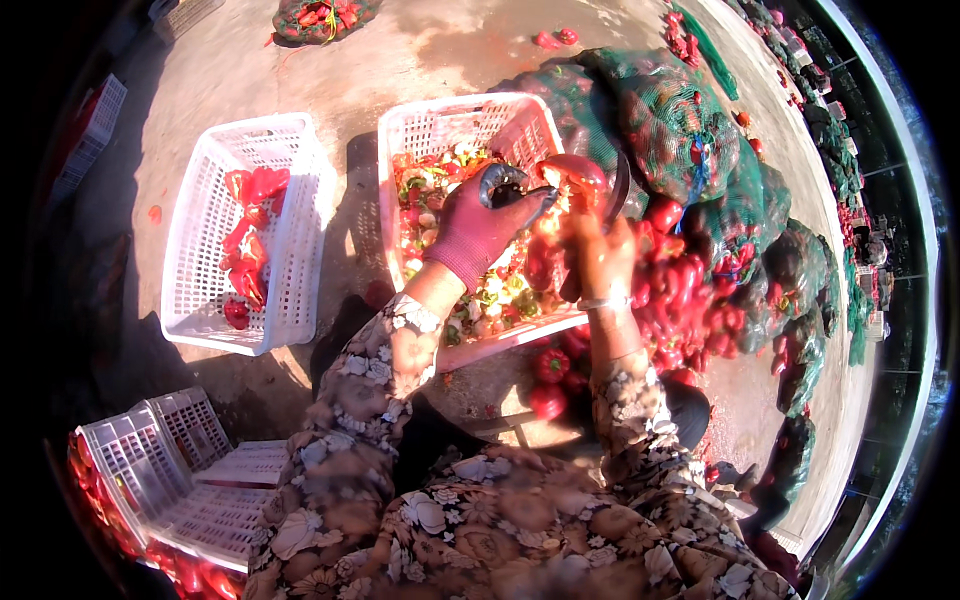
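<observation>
My left hand (pixel 487 222), in a pink glove with dark fingertips, is over the pink-white crate (pixel 392 222) of pale and green pepper scraps (pixel 508 298). Its fingers curl with a gap between them, the tips beside the pale cut edge of a red bell pepper (pixel 582 176). My bare right hand (pixel 603 258) grips a knife (pixel 619 186), its dark curved blade pointing up. That pepper is right at the fingers of this hand, partly blurred. Below, another red piece (pixel 543 263) is smeared by motion.
Left stands a white crate (pixel 182 240) with several red pepper pieces (pixel 245 245). A heap of red peppers (pixel 680 310) lies right, against filled green mesh sacks (pixel 675 125). Empty-looking tilted crates (pixel 215 515) are lower left. Another filled sack (pixel 325 18) is at the far edge.
</observation>
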The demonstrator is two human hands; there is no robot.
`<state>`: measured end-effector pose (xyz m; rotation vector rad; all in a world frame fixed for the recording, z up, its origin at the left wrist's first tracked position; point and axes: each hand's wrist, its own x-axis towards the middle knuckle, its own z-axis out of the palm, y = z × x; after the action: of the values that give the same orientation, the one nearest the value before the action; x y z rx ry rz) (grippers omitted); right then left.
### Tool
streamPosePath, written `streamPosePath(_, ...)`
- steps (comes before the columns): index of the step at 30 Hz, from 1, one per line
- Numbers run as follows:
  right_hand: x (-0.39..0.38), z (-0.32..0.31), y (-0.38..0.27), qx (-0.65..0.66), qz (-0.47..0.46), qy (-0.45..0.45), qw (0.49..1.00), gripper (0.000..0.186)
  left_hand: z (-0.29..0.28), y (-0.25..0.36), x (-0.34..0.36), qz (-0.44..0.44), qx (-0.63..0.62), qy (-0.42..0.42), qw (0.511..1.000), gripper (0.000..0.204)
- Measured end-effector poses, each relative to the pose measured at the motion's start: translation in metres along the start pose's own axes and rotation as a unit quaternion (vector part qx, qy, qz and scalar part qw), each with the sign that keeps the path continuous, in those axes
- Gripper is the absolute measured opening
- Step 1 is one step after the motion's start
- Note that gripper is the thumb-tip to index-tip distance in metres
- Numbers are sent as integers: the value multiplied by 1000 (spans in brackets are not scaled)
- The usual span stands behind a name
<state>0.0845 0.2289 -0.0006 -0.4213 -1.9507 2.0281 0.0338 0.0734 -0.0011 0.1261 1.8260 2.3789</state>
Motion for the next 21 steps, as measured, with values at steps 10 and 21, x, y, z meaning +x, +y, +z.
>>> streamPosePath(10,-17,28,11,-49,-46,-26,997,22,-11,9,-8,21,261,84,961,34)
streamPosePath(21,-1,15,2,-13,43,-12,999,17,-31,19,-2,-66,14,48,997,25)
